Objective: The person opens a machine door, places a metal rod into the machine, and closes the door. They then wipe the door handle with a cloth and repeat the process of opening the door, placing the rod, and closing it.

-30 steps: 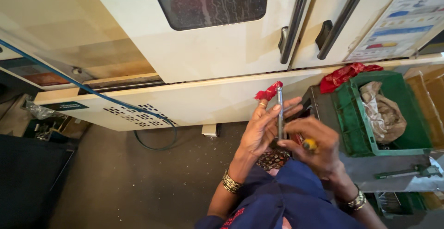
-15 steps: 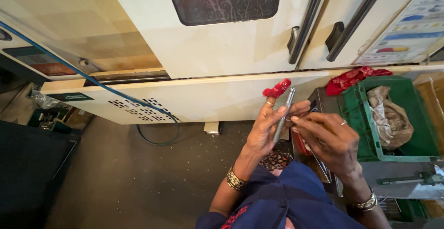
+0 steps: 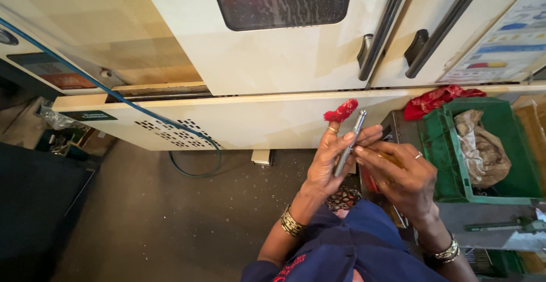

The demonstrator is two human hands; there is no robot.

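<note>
Head view: left hand (image 3: 330,162) raised, fingers clamped on a slim metal rod (image 3: 349,143); right hand (image 3: 401,179) pinches its lower end.

The person is wearing a dark blue garment (image 3: 352,248) with red lettering. Gold bangles are circling both wrists. The left hand (image 3: 333,157) is wearing a red cloth wrap (image 3: 341,112) on one finger, the right hand (image 3: 406,176) a ring (image 3: 418,155).

A rectangular chart (image 3: 509,34) with blue, yellow and red bands is fixed to the machine's upper right panel. A dark green strip label (image 3: 89,115) sits on the cream lower panel at left. An orange-red plate (image 3: 62,80) lies above it, partly hidden.
</note>
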